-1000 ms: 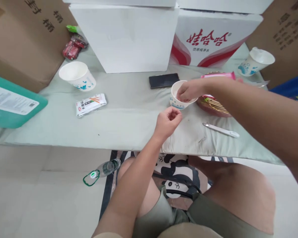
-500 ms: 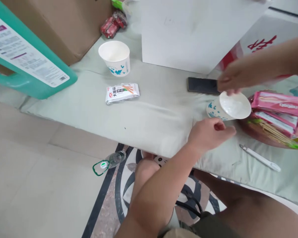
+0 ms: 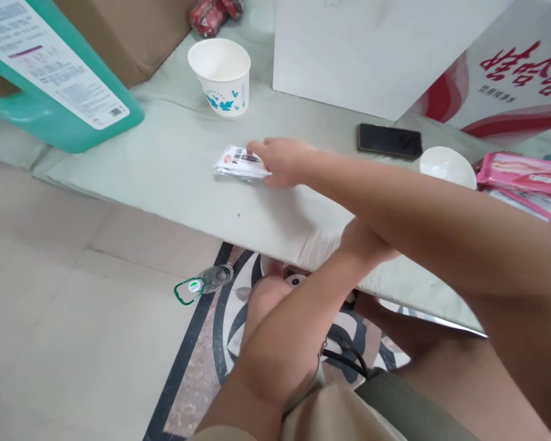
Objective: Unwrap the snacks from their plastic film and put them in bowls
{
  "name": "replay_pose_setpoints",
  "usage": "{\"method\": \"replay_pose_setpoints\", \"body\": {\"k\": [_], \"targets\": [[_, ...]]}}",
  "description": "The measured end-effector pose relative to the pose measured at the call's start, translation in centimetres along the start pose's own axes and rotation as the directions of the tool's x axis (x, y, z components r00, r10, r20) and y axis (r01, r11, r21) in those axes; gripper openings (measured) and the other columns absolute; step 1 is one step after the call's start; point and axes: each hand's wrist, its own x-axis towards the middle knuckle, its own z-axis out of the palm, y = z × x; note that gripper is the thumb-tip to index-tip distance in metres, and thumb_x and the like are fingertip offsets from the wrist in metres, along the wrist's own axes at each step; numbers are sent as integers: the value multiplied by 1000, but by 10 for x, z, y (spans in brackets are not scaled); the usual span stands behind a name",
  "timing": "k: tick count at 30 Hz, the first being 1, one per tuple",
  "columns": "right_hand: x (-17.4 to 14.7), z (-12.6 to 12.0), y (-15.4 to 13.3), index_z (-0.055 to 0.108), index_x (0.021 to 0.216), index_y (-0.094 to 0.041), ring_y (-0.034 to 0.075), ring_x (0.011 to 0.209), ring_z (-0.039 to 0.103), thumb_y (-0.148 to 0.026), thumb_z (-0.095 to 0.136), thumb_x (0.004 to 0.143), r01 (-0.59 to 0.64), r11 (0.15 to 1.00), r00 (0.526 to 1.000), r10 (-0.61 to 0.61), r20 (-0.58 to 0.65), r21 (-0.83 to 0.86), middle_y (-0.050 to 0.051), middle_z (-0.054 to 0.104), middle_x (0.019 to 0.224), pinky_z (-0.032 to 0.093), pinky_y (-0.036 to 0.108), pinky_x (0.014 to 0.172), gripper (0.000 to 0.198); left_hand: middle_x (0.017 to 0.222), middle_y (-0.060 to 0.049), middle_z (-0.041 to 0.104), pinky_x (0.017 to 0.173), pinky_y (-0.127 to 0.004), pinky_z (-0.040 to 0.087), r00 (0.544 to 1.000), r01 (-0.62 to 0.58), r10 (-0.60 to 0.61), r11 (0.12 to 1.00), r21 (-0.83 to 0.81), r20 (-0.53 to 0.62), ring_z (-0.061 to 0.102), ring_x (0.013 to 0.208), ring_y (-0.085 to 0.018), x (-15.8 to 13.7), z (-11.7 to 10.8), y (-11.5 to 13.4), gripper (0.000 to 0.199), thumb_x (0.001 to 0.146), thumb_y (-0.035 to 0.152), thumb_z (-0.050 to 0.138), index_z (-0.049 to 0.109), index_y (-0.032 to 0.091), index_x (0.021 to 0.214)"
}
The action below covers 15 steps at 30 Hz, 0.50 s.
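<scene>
My right hand [image 3: 284, 162] stretches across to the left, its fingers closed on the right end of a white snack packet [image 3: 235, 160] with dark printing. The packet lies on the pale cloth of the table [image 3: 174, 184]. Beneath my right forearm, at the table's front edge, rests my left hand [image 3: 360, 242]; the forearm hides its fingers. A white paper cup [image 3: 224, 92] with blue leaf prints stands upright behind the packet. Another paper cup [image 3: 447, 166] shows only in part beyond my right arm, beside pink snack packets [image 3: 523, 174].
A dark phone [image 3: 389, 141] lies before a white box [image 3: 344, 61] and a red-and-white carton [image 3: 518, 79]. A green jug [image 3: 92, 92] and a brown box [image 3: 133, 37] stand on the left. Red wrapped packets [image 3: 209, 17] lie at the back. On the floor is a clear bottle [image 3: 218, 277].
My right hand has moved left from above the right-hand cup to the white snack packet and taken hold of its end. My left hand has stayed near the table's front edge.
</scene>
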Motion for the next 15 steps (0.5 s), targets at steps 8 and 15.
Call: {"method": "replay_pose_setpoints", "body": {"k": [8,15], "targets": [[-263,22,68,66,109,-27,26,88,65,-37,65,76,-255,645,865,486,-128,720,2,70,96,51,38,76,35,49,0,59,41,-27,40,384,86,-124,991,99,915,53,44,-15,-36,-4,51,22,67,36,76,67,24,50],[-440,123,1,63,112,-26,28,84,70,-44,55,73,-20,-213,595,783,183,977,6,73,95,57,44,76,43,44,-1,45,37,-28,28,257,235,-165,966,104,952,35,40,-11,-40,8,57,39,68,58,82,68,24,55]]}}
